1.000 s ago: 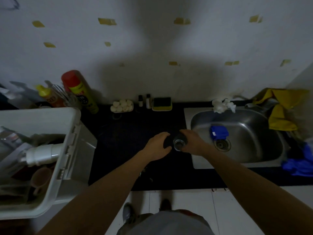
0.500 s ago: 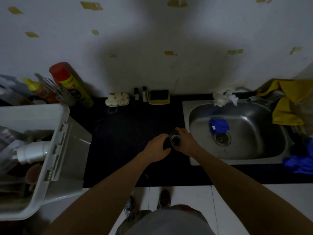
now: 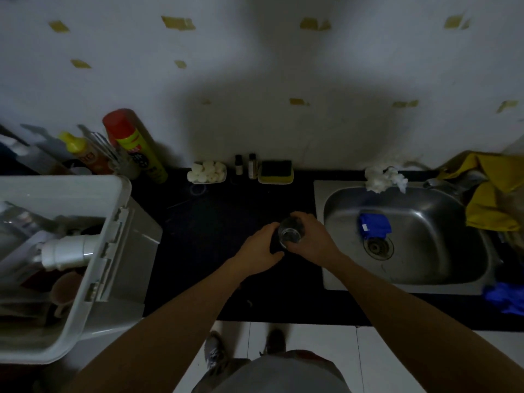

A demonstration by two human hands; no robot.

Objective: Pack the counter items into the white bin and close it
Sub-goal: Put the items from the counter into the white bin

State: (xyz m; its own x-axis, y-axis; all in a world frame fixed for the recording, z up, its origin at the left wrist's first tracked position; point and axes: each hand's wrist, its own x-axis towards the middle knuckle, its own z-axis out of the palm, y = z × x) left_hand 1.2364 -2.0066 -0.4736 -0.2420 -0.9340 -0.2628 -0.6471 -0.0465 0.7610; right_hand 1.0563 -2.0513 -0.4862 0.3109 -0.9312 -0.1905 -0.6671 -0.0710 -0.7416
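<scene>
A small clear glass jar (image 3: 289, 233) stands on the black counter (image 3: 215, 222) just left of the sink. My right hand (image 3: 312, 238) wraps around it from the right. My left hand (image 3: 259, 249) presses against its left side, fingers curled over something dark that I cannot make out. The white bin (image 3: 93, 268) stands open at the left edge, its lid hanging down its right side, with a white bottle (image 3: 66, 251) and other items inside. Along the wall stand a tub of white balls (image 3: 207, 171), two small dark bottles (image 3: 245, 165) and a yellow sponge holder (image 3: 275, 172).
A steel sink (image 3: 402, 236) at the right holds a blue cloth (image 3: 373, 226); crumpled white tissue (image 3: 382, 178) lies on its back rim. Yellow cloth (image 3: 493, 194) and blue gloves (image 3: 504, 300) lie far right. A red-capped spray can (image 3: 133, 146) and yellow bottle (image 3: 75, 146) stand behind the bin.
Both hands have stayed together on the jar; the left hand has shifted slightly around it. The view has moved a little, nothing else on the counter has changed place.
</scene>
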